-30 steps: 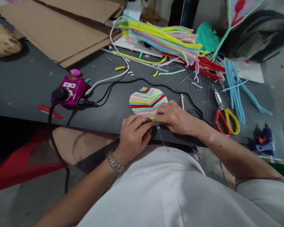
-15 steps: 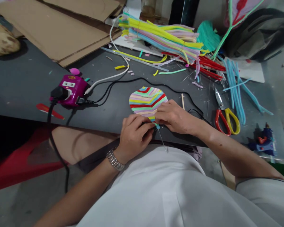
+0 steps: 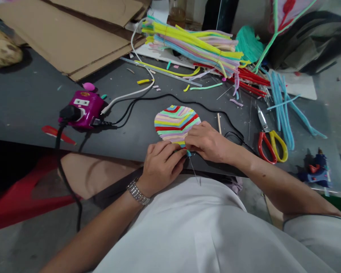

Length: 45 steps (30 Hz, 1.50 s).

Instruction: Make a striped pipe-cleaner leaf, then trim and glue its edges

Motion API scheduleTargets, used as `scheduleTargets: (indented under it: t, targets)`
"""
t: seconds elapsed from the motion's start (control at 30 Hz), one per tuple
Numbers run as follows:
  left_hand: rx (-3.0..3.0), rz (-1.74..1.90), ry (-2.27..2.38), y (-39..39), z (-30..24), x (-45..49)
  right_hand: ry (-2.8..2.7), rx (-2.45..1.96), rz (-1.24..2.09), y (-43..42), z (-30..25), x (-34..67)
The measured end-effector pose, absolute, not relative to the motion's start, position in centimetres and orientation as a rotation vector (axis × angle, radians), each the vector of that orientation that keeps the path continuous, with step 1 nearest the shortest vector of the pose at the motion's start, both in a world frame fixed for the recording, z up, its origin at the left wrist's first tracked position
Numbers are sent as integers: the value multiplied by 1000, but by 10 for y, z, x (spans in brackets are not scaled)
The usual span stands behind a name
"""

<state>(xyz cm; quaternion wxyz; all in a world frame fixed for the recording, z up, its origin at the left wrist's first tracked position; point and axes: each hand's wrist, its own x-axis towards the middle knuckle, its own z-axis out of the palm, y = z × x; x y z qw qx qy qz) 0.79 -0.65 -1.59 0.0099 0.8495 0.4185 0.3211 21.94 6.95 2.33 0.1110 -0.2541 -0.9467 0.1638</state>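
A round striped piece [image 3: 176,121] made of pink, yellow, green, blue and red pipe cleaners lies flat on the dark table [image 3: 31,102] near its front edge. My left hand [image 3: 160,167] has its fingers curled and pinched at the piece's lower edge. My right hand [image 3: 208,143] rests closed on the lower right edge, fingertips pressing there. Between the two hands a small blue tip and a thin wire [image 3: 193,170] stick out toward me over the table edge.
Red and yellow scissors [image 3: 268,138] lie right of my hands, a blue glue gun [image 3: 315,170] further right. A magenta socket block [image 3: 83,108] with black and white cables sits left. Bundled pipe cleaners [image 3: 193,47] and cardboard sheets [image 3: 68,34] fill the back.
Both hands stay at the piece's lower edge; the left fingers have shifted slightly. The view has barely drifted.
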Motion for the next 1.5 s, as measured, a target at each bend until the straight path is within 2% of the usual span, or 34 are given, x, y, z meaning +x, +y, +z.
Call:
scheduleTargets:
  t: [0.5, 1.0, 1.5]
  targets:
    - [2720, 1009, 1278, -8, -18, 5, -2554, -854, 313, 40, 8, 232]
    - [2760, 1108, 1233, -5, -22, 4, -2605, -950, 250, 32, 5, 228]
    - [2742, 1153, 1234, -5, -23, 7, -2515, -976, 295, 21, 6, 232]
